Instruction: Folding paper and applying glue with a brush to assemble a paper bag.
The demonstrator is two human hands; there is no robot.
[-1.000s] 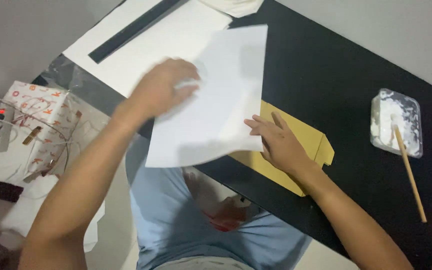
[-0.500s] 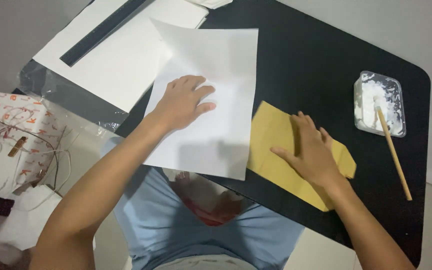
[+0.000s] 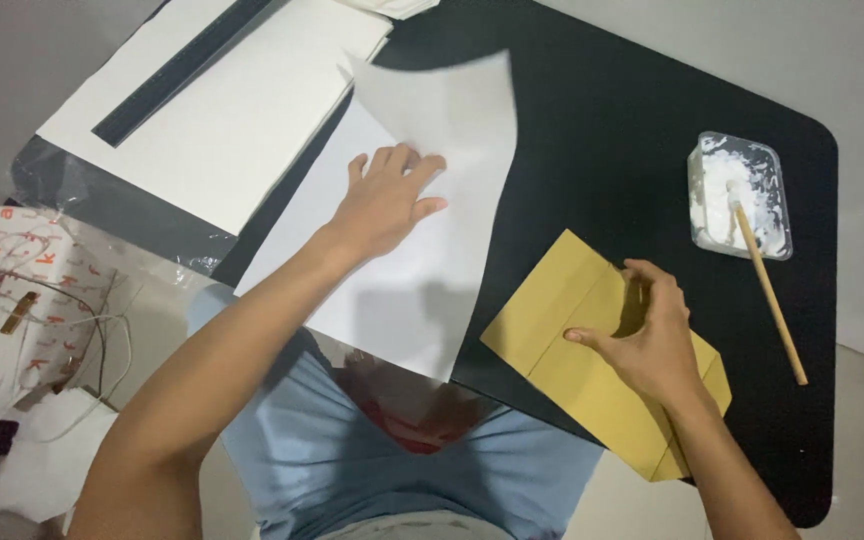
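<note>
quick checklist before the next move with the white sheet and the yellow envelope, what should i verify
1. White sheet held down: ok, the left hand lies flat on it.
2. Sheet fully on the black table: not ok, its near edge hangs past the table edge over the lap.
3. Sheet flat: not ok, its far corner curls up.
4. Yellow envelope held: ok, the right hand rests on it, fingers curled at its flap end.
5. Envelope mouth open: cannot tell, the hand hides it.
6. Tray of white paste and its wooden stick apart from the paper: ok, they sit off to the right.
</note>
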